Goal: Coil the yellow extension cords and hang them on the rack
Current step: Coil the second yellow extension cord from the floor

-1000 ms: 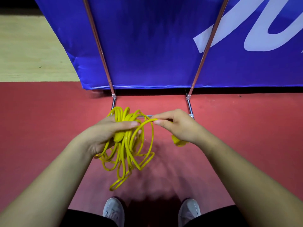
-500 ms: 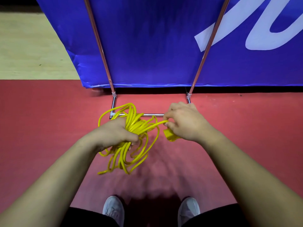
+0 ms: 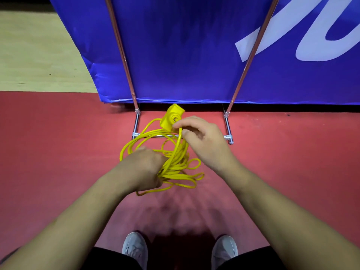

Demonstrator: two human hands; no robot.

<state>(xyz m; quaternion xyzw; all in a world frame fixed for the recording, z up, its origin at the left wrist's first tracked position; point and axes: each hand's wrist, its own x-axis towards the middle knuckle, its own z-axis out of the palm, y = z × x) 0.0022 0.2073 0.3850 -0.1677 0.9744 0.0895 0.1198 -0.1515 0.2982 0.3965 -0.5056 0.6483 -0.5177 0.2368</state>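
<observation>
Cord (image 3: 176,161) mostly coiled; left hand (image 3: 144,168) grips the bundle just near of the rack (image 3: 251,53), right hand (image 3: 202,141) pinches the tail by the socket end (image 3: 172,117). Last wrap and hanging remain.

Both arms reach toward 12 o'clock. The left hand (image 3: 144,170) grips the cord (image 3: 173,165); the right hand (image 3: 204,142) pinches it.

Cord coil (image 3: 175,162) before rack (image 3: 136,121); banner (image 3: 185,55) behind rack.
</observation>
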